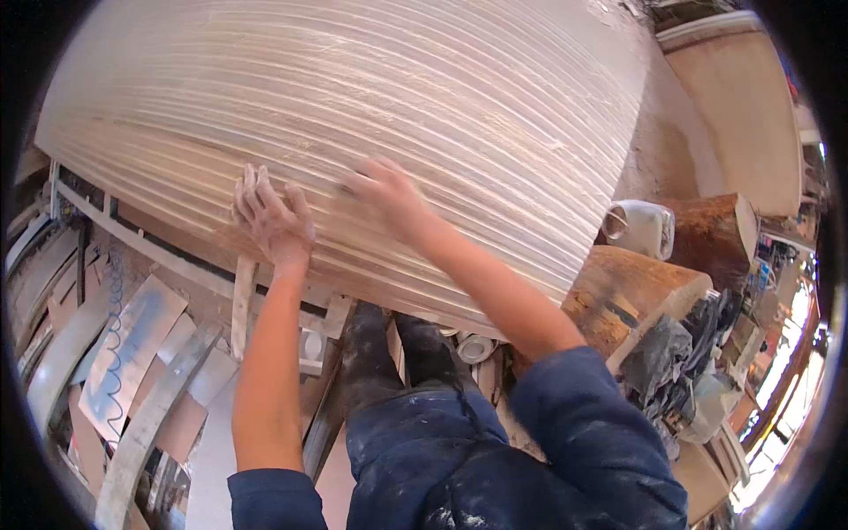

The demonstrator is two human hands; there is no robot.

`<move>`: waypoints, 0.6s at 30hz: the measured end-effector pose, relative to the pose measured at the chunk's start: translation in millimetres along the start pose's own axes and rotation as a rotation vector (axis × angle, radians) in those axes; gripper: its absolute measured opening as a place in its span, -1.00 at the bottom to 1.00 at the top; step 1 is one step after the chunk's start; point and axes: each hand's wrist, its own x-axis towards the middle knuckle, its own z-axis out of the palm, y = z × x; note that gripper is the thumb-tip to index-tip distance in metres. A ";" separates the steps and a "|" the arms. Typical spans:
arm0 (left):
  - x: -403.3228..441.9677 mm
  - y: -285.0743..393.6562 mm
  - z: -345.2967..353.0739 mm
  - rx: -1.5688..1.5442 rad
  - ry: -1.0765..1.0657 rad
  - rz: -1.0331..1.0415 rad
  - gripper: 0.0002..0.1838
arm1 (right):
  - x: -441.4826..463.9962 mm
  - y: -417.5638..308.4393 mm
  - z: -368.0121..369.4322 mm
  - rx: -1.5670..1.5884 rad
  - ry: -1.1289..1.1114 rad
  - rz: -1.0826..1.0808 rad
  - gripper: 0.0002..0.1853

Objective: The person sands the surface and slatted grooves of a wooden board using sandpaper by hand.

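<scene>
Ridged board lies beneath the left hand, fingers spread near its edge; the right hand blurs just beside, grip unclear. Probably stiff, heavy, dusty-slick; best held by both edges.

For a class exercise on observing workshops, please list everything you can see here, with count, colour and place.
Ribbed panel: one, pale tan, across the top and centre
Cut logs: two, brown, right of the panel
Plastic jug: one, translucent whitish, by the logs
Crumpled plastic sheeting: count unclear, black and grey, right
Flat board: one, beige, upper right
Blue-stained board: one, pinkish with blue, lower left
Offcuts: several, greyish and pinkish, lower left
Small background clutter: too unclear to count, far right
Left hand: one, dusty, on the panel
Right hand: one, motion-blurred, at the panel
Clothing: dark blue, dusty, bottom centre
</scene>
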 end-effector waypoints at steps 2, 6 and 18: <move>-0.4 -0.7 -3.2 0.010 -0.001 -0.010 -0.40 | -96.3 33.0 -30.1 0.095 0.190 -0.062 -0.59; 0.6 -1.7 -0.9 0.015 0.029 -0.005 -0.41 | -242.9 71.4 -81.0 -0.004 0.111 0.169 -0.65; -2.0 -8.2 8.7 0.017 0.071 0.024 -0.41 | 48.3 -12.5 42.7 0.065 0.313 -0.108 -0.84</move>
